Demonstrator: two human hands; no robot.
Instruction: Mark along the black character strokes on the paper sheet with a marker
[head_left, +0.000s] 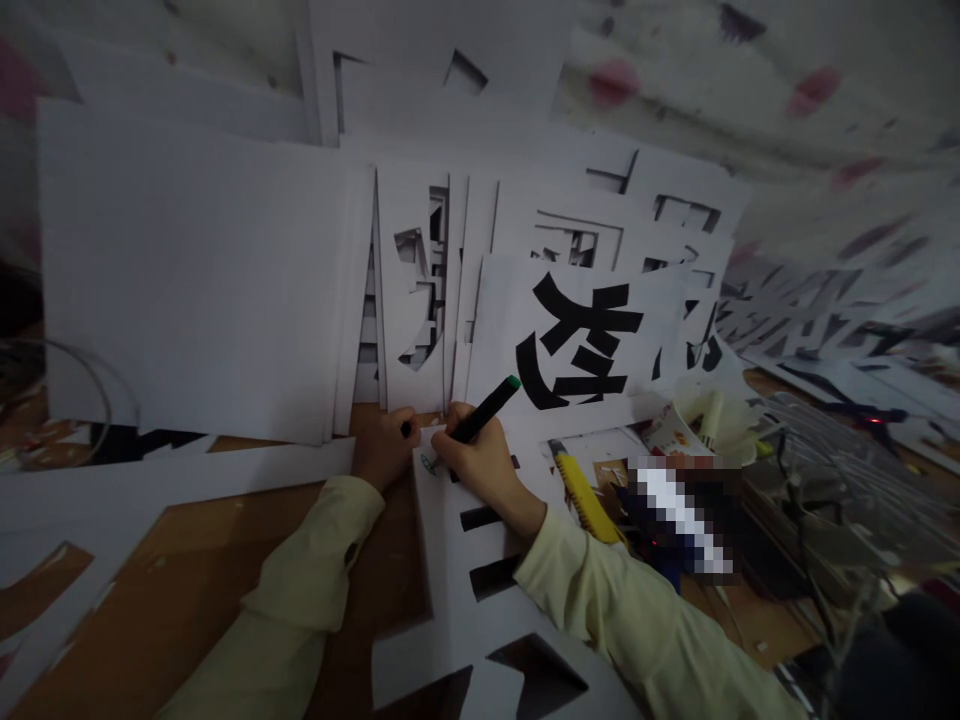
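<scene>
My right hand [484, 455] grips a black marker [487, 410] with a green end, its tip down at a white cut-out sheet [442, 520]. A small green drawn mark [428, 463] shows on the sheet beside the tip. My left hand [382, 445] is closed at the sheet's upper left edge, around a small black piece [407, 429] that looks like a marker cap. Just behind my hands stands a white sheet [495, 330] bearing a bold black character.
White boards [195, 270], several with cut-out shapes, lean upright at the back. To the right lie a yellow cutter-like tool [585, 495], a white cup-like container [720, 420] and clear plastic trays [832, 480]. More cut white paper [75, 560] covers the brown table [210, 560] at left.
</scene>
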